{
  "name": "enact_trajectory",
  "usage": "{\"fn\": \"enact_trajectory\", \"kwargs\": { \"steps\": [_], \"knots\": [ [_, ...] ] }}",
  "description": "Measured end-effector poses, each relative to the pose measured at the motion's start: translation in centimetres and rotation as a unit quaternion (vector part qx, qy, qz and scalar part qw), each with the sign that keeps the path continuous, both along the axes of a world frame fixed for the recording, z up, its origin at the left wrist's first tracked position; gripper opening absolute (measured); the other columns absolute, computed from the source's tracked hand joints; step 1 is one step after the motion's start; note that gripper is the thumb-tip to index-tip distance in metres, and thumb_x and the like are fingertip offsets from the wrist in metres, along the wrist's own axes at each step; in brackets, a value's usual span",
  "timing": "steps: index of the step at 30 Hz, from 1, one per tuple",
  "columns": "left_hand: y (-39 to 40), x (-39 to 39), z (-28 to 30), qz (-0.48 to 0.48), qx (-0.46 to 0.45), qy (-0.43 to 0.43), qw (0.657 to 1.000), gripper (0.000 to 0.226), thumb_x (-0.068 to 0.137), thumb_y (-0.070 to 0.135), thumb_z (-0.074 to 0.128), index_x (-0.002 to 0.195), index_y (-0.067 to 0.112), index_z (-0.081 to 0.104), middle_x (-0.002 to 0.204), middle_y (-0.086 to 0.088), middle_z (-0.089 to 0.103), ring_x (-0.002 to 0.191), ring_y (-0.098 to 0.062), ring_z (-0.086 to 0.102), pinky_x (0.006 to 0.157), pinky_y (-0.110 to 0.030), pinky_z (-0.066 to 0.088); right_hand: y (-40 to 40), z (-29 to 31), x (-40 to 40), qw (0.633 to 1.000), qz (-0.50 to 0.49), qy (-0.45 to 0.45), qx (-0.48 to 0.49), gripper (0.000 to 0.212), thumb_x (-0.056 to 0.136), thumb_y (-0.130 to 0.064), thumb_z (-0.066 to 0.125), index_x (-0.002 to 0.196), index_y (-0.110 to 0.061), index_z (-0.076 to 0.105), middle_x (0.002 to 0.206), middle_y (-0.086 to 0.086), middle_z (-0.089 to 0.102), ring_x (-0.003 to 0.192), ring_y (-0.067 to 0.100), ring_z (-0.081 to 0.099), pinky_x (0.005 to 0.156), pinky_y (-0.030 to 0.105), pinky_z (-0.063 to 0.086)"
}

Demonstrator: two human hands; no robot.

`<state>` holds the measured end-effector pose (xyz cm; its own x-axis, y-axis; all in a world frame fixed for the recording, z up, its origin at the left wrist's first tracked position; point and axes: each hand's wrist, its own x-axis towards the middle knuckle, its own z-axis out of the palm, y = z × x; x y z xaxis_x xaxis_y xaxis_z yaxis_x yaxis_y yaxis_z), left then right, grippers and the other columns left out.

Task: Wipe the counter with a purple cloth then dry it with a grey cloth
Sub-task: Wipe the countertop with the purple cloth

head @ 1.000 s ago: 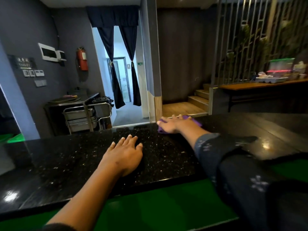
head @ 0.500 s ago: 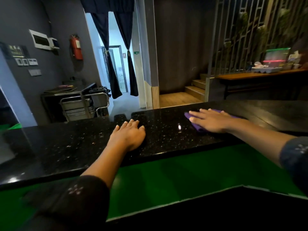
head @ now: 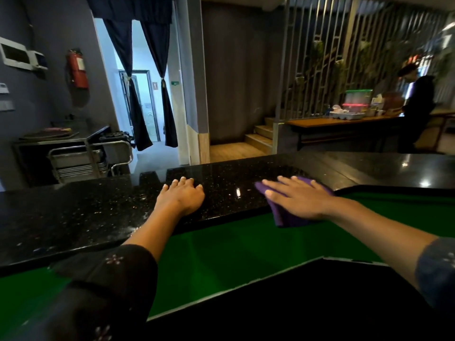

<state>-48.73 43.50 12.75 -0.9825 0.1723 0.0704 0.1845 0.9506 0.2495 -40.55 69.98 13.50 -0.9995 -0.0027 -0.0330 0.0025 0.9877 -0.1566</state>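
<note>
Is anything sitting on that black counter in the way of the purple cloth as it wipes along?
Only the person's own left hand, resting flat on the counter to the left of the purple cloth. The right hand presses the cloth at the near edge. No dishes or other objects show on the counter nearby.

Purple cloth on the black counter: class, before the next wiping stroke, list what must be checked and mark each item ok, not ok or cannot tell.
1. Right hand flat on the purple cloth: ok.
2. Cloth fully on the counter: not ok, its near part hangs over the front edge.
3. Left hand resting flat on the counter, apart from the cloth: ok.
4. Counter between the hands free of objects: ok.
5. Counter wet or already wiped: cannot tell, only glints show.
6. Grey cloth ready for drying: cannot tell, none in view.
</note>
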Motion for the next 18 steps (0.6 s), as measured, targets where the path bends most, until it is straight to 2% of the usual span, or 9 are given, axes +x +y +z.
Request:
{"fn": "enact_trajectory", "kwargs": {
  "steps": [3, 8, 12, 18],
  "knots": [
    [0.1, -0.2, 0.0, -0.008, 0.001, 0.01, 1.0, 0.059, 0.099, 0.044, 0.021, 0.151, 0.015, 0.018, 0.159, -0.008, 0.012, 0.147, -0.024, 0.008, 0.118, -0.045, 0.004, 3.1, 0.1, -0.9, 0.998, -0.061, -0.006, -0.001, 0.06, 0.089, -0.073, 0.01, 0.146, -0.056, 0.008, 0.163, -0.009, 0.001, 0.15, 0.022, -0.001, 0.115, 0.055, -0.003],
    [0.8, 0.1, 0.0, -0.03, 0.007, 0.036, 0.999, 0.063, 0.097, 0.054, 0.025, 0.148, 0.019, 0.026, 0.158, -0.007, 0.019, 0.146, -0.022, 0.014, 0.118, -0.043, 0.007, 4.0, 0.4, -4.3, 0.997, -0.073, -0.022, -0.009, 0.062, 0.09, -0.072, 0.01, 0.149, -0.052, 0.007, 0.163, -0.005, -0.002, 0.15, 0.024, -0.004, 0.114, 0.057, -0.006],
    [2.4, 1.4, 0.6, -0.05, -0.066, 0.109, 0.991, 0.058, 0.096, 0.056, 0.025, 0.146, 0.027, 0.03, 0.156, 0.002, 0.027, 0.145, -0.015, 0.017, 0.118, -0.04, 0.008, 4.6, 0.6, -7.0, 0.998, -0.058, -0.02, -0.015, 0.064, 0.091, -0.073, 0.011, 0.149, -0.049, 0.007, 0.163, -0.004, -0.002, 0.15, 0.025, -0.004, 0.114, 0.057, -0.007],
    [10.6, 0.8, 1.2, -0.069, -0.028, 0.018, 0.997, 0.061, 0.096, 0.056, 0.025, 0.146, 0.023, 0.031, 0.155, -0.004, 0.029, 0.144, -0.02, 0.023, 0.117, -0.048, 0.009, 4.6, 1.5, -10.5, 0.999, -0.04, -0.032, -0.019, 0.064, 0.093, -0.068, 0.012, 0.152, -0.042, 0.007, 0.163, 0.004, -0.002, 0.149, 0.031, -0.004, 0.114, 0.061, -0.006]
  ]
}}
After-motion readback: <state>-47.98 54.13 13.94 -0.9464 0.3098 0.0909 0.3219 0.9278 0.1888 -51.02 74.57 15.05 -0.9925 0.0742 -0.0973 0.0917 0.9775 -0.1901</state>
